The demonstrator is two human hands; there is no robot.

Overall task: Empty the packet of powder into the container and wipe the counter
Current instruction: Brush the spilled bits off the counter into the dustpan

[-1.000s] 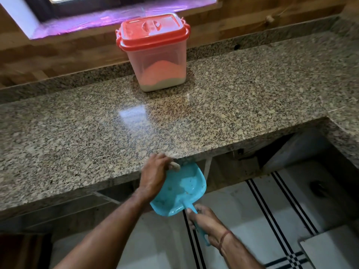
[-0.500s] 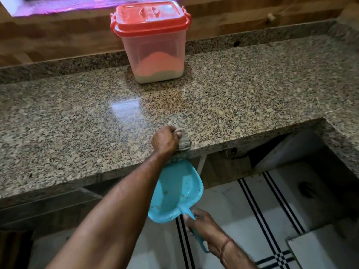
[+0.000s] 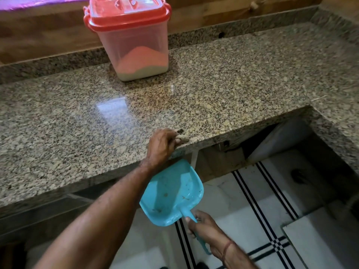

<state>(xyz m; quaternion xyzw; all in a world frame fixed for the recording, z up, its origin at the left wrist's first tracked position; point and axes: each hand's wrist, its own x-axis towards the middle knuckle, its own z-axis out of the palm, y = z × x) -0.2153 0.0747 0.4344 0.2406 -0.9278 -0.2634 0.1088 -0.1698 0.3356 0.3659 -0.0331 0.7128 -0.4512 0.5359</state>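
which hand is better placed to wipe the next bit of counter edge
Left. The left hand grips the cloth right at the counter edge, while the right hand holds the dustpan by its handle below that edge, probably to catch what falls.

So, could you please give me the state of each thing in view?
Container: upright, red lid on, partly filled with powder.
Cloth: bunched, gripped by left hand at the counter edge.
Dustpan: held by its handle in right hand, below the edge, few crumbs inside.

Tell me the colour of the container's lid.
The lid is red, seen best in the head view.
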